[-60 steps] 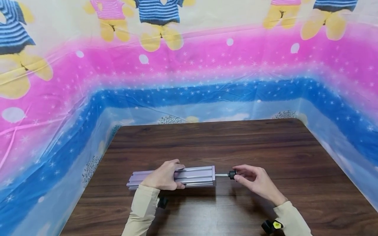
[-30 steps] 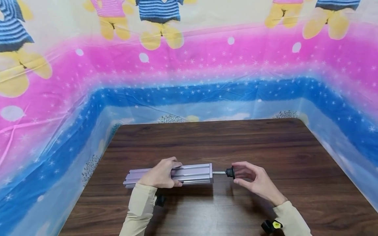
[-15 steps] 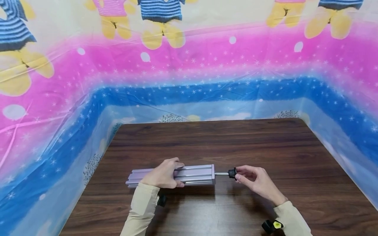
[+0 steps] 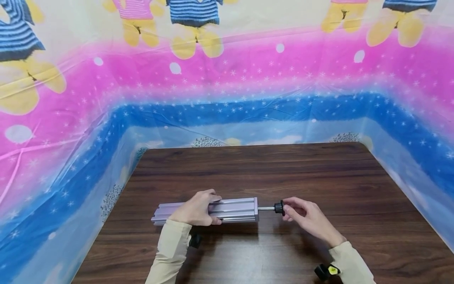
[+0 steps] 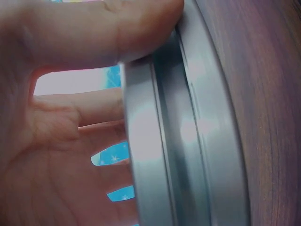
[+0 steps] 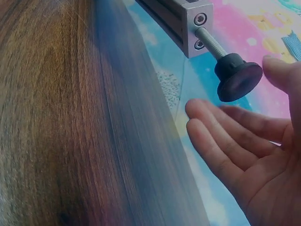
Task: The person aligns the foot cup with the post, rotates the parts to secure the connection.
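Note:
A silver aluminium profile (image 4: 234, 210) lies lengthwise on the dark wooden table (image 4: 283, 169). My left hand (image 4: 195, 211) grips it near its left half, thumb and fingers wrapped over the grooved side (image 5: 188, 141). A threaded rod (image 4: 266, 209) sticks out of the profile's right end face (image 6: 195, 26) and carries a black knob (image 4: 279, 208). My right hand (image 4: 289, 211) sits at the knob. In the right wrist view the knob (image 6: 237, 77) lies between the thumb and the relaxed fingers (image 6: 225, 136), with small gaps on both sides.
Colourful plastic sheeting (image 4: 227, 98) with bear prints walls in the table at the back and on both sides. The table's left edge (image 4: 117, 201) is close to the profile's left end. Black wrist-worn cameras (image 4: 326, 271) show near the front edge.
Since a second ago the profile has shifted slightly right. My right hand, then spread beside the knob, has drawn its fingers in around it. The left hand's grip is unchanged.

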{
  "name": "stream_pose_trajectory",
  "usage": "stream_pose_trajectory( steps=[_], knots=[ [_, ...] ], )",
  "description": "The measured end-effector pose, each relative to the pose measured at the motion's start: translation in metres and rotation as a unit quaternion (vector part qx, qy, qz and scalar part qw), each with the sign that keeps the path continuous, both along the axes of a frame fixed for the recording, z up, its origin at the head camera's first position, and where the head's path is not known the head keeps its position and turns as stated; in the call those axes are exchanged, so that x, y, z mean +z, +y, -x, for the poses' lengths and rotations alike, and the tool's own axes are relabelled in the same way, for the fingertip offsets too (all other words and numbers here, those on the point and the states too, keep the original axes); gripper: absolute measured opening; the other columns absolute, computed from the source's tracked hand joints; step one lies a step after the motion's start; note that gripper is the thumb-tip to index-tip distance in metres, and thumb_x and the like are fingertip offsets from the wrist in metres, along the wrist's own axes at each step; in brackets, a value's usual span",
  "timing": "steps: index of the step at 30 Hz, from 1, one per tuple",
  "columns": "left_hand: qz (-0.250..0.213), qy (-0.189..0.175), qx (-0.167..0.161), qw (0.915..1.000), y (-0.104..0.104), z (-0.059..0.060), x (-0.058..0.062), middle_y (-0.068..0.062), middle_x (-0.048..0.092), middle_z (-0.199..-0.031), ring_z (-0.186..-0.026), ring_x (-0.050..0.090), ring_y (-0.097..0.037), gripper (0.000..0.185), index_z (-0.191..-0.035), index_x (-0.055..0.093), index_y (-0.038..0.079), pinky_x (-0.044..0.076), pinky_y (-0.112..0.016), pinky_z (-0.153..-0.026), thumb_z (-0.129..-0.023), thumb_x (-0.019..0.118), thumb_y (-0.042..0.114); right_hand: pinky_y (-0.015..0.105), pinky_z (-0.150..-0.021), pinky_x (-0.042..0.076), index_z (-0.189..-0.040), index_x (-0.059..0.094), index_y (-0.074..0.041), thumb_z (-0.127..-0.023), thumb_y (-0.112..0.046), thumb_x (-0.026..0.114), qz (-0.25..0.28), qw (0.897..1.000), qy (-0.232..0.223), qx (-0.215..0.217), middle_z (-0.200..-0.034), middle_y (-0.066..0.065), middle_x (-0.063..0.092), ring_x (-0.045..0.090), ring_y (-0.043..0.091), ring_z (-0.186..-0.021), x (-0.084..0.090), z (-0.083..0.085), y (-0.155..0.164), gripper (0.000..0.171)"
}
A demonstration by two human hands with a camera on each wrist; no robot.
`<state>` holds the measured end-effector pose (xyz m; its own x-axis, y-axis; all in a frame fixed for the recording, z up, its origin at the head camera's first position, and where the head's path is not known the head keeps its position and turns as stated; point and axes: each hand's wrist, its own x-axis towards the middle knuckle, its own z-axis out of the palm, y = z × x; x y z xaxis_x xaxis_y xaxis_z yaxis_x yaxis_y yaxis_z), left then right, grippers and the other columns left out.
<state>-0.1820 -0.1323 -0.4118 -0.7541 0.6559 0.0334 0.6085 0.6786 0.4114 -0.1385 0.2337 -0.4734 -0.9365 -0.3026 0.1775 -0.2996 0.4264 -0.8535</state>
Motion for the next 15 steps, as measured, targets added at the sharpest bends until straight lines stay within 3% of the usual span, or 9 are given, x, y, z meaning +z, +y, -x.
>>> stream_pose_trajectory(
  steps=[4, 6, 11, 15],
  knots=[
    [-0.005, 0.005, 0.000, 1.0000, -0.0012, 0.0008, 0.0011, -0.001, 0.057, -0.096, -0.079, 0.049, -0.013, 0.052, -0.119, 0.071, 0.003, 0.045, -0.029, -0.072, -0.077, 0.088, 0.028, 0.031, -0.086, 0.058, -0.145, 0.053, -0.017, -0.097, -0.023, 0.071, 0.014, 0.999, 0.031, 0.006, -0.130, 0.016, 0.066, 0.071, 0.014, -0.104, -0.0012, -0.0017, -0.0028, 0.052],
    [-0.004, 0.004, 0.000, 1.0000, -0.0015, 0.0012, 0.0016, -0.001, 0.056, -0.095, -0.078, 0.049, -0.013, 0.052, -0.119, 0.071, 0.003, 0.044, -0.028, -0.071, -0.077, 0.087, 0.028, 0.031, -0.089, 0.057, -0.146, 0.052, -0.022, -0.093, -0.022, 0.075, 0.020, 0.998, 0.056, 0.012, -0.138, 0.014, 0.062, 0.068, 0.012, -0.109, -0.0016, -0.0015, -0.0043, 0.057],
    [-0.003, -0.007, -0.002, 1.0000, -0.0007, 0.0014, 0.0026, -0.001, 0.055, -0.095, -0.078, 0.048, -0.013, 0.055, -0.122, 0.070, 0.002, 0.044, -0.029, -0.072, -0.078, 0.087, 0.029, 0.033, -0.089, 0.057, -0.138, 0.060, -0.018, -0.091, -0.013, 0.076, 0.034, 0.994, 0.104, 0.031, -0.128, 0.008, 0.068, 0.071, 0.012, -0.104, -0.0026, 0.0020, -0.0052, 0.050],
    [-0.003, -0.006, -0.007, 0.9999, 0.0005, 0.0007, 0.0030, 0.000, 0.053, -0.092, -0.077, 0.047, -0.013, 0.054, -0.120, 0.070, 0.002, 0.043, -0.029, -0.071, -0.077, 0.087, 0.029, 0.031, -0.087, 0.058, -0.134, 0.064, -0.014, -0.092, -0.014, 0.075, 0.020, 0.995, 0.096, 0.022, -0.117, 0.003, 0.073, 0.071, 0.008, -0.099, -0.0031, 0.0022, -0.0034, 0.043]
  ],
)
